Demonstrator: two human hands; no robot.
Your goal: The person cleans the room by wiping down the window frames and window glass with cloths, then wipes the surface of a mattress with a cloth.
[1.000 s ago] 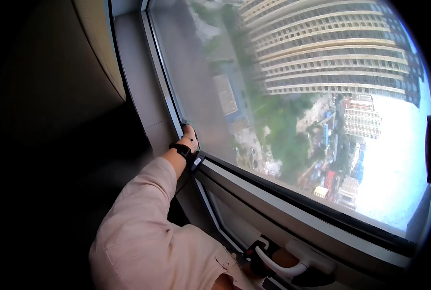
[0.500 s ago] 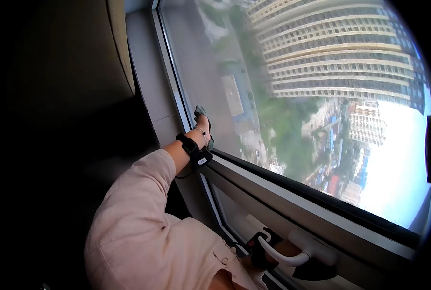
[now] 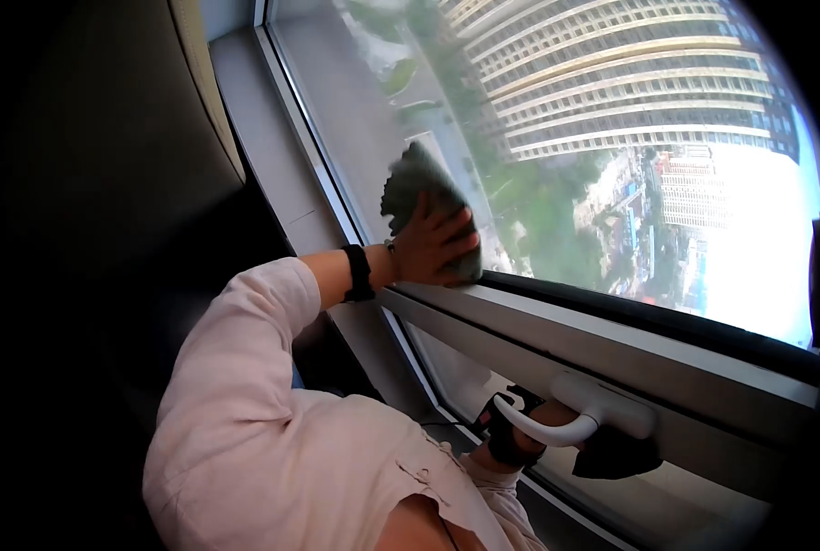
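My left hand (image 3: 435, 241) holds a dark green cloth (image 3: 419, 184) against the window glass (image 3: 345, 119), its fingers spread over the cloth beside the lower frame corner. A black strap (image 3: 359, 273) circles that wrist. My right hand (image 3: 546, 421) is near the white window handle (image 3: 548, 432), which partly covers it; its fingers are hidden. Another black strap (image 3: 513, 441) is on the right wrist. A dark piece (image 3: 617, 453), which I cannot make out clearly, shows just below the handle.
The window frame (image 3: 612, 329) runs diagonally under the glass, and a grey frame strip (image 3: 267, 138) lies along its left side. A dark panel with a tan edge (image 3: 209, 87) stands at the upper left. Tall buildings (image 3: 630, 83) and greenery appear outside, turned sideways.
My left hand has turned and its fingers have spread over the cloth, which now shows much larger on the glass. The view has shifted slightly; my right hand remains by the handle.
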